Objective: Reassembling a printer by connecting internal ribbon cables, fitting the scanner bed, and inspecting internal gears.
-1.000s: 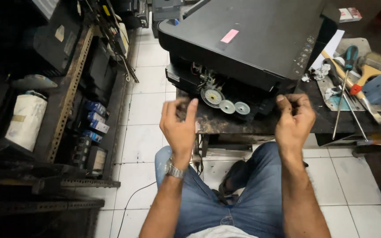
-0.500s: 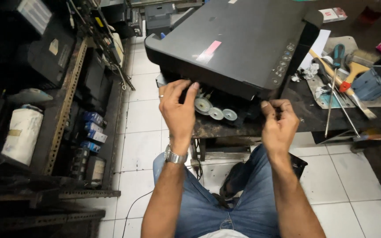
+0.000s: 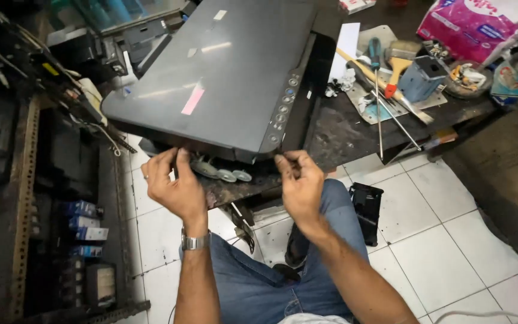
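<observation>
The printer [image 3: 229, 72], a flat dark-grey plastic box with a smooth glossy lid (a pink strip is stuck on it), lies on the worn dark workbench [image 3: 343, 132], its near edge overhanging. The left hand [image 3: 172, 186] has curled fingers touching that edge beside small round grey gears [image 3: 226, 174], partly hidden underneath. The right hand [image 3: 300, 183] is just below the front corner with fingertips pinched together; what they pinch is too small to make out.

printer [image 3: 223, 78] on workbench [image 3: 343, 135]; tools [image 3: 385, 78] to its right.

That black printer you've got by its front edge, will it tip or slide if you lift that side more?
The printer probably feels rigid and fairly heavy: a broad hard shell. Its front overhangs the workbench edge, so it may tip forward. Left hand is at its underside; the glossy lid looks slippery.
</observation>
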